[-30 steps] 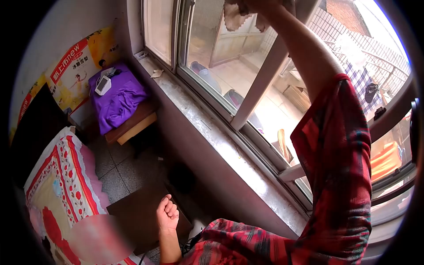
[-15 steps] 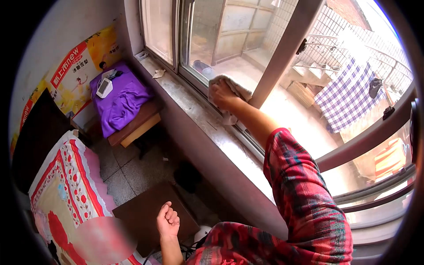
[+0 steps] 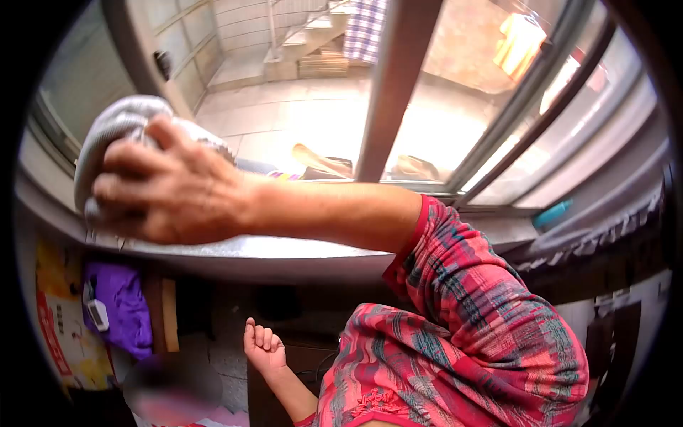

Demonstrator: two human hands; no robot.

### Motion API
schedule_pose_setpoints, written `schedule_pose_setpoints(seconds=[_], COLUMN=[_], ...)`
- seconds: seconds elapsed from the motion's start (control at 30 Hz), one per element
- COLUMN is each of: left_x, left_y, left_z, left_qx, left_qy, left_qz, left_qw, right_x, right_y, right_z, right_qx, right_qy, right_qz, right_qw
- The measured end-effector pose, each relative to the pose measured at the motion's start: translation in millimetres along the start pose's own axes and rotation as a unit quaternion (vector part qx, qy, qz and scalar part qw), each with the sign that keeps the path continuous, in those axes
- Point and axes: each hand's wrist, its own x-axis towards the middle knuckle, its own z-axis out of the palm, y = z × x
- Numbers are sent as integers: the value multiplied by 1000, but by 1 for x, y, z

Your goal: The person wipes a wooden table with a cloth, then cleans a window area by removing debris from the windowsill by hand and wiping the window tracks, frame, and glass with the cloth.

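Observation:
My right hand (image 3: 174, 185) is wrapped round a bunched grey-white cloth (image 3: 117, 124) at the left of the view, in front of the window. The cloth covers part of the window frame (image 3: 402, 78); whether it touches the frame or glass cannot be told. My right arm stretches leftward across the view, above the pale windowsill (image 3: 284, 247). Low in the view, my left hand (image 3: 265, 346) is closed with its fingers curled, and nothing shows in it.
A purple cloth (image 3: 122, 306) with a white device (image 3: 97, 314) on it lies at lower left, beside a poster (image 3: 53, 334). A teal object (image 3: 552, 215) rests at the sill's right. Outside are steps, a checked cloth (image 3: 365, 28) and an orange garment (image 3: 521, 44).
The view has turned to the right. My right hand with the cloth came down from high on the window, then moved to the view's left, nearer the camera. My left hand stays closed.

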Motion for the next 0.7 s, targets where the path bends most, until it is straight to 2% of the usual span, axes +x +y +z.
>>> schedule_pose_setpoints(seconds=[0.03, 0.07, 0.13, 0.17, 0.2, 0.3, 0.43, 0.63, 0.7], left_x=[7, 15, 32, 38, 44, 58, 60, 49, 40], left_y=[-9, -15, -30, -39, -44, -73, -118, -176, -192], left_z=[14, 23, 40, 50, 59, 88, 124, 150, 157], left_qx=[7, 22, 57, 73, 89, 128, 162, 193, 218], left_qy=[-8, -27, -62, -83, -90, -128, -139, -164, -166], left_qz=[-15, -45, -97, -127, -150, -192, -224, -277, -269], left_qw=[1000, 998, 992, 986, 981, 965, 951, 927, 923], right_x=[-18, -37, -72, -86, -99, -112, -143, -186, -180], right_y=[-10, -13, -4, 4, 8, 22, 9, -1, 19], right_z=[-23, -58, -125, -154, -176, -268, -363, -464, -508], right_qx=[31, 25, -7, -65, -98, -281, -383, -428, -524], right_qy=[88, 98, 23, -5, -42, -22, -87, -69, -6], right_qz=[-2, -8, -23, -9, 69, 89, 134, 219, 182], right_qw=[996, 995, 999, 998, 992, 955, 910, 874, 832])
